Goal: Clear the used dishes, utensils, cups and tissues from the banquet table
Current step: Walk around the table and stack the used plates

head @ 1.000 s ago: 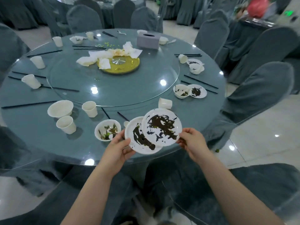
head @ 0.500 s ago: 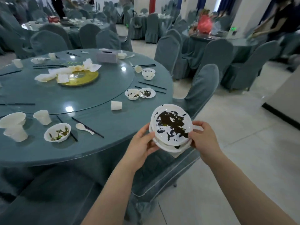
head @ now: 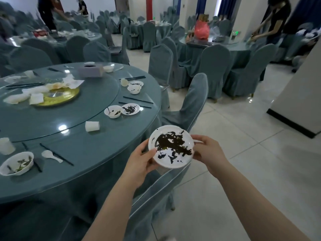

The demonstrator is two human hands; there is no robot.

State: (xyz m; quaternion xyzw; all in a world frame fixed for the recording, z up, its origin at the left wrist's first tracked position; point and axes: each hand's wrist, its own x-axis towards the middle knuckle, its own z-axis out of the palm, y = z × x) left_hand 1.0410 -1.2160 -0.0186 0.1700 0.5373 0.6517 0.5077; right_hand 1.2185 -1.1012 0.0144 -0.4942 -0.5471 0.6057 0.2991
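Both hands hold stacked white plates [head: 171, 146] smeared with dark sauce, off the table's right edge above a chair back. My left hand [head: 140, 160] grips the left rim, my right hand [head: 207, 152] the right rim. On the round teal banquet table [head: 97, 146] remain a bowl with green scraps [head: 16, 163], a white spoon [head: 51, 155], black chopsticks [head: 56, 156], a tipped cup [head: 92, 126], a dirty bowl [head: 112, 111] beside a dirty plate [head: 130, 109], another bowl [head: 134, 89], and crumpled tissues [head: 36, 92] around a gold disc on the glass turntable.
A tissue box [head: 91, 70] stands at the turntable's far side. Covered chairs [head: 191, 103] ring the table, one right under my hands. Tiled floor [head: 251, 162] opens to the right. Other tables and people stand at the back; a white wall [head: 298, 94] rises at right.
The two plates, side by side a second ago, are now stacked. My view and hands have swung right, away from the table toward the open floor.
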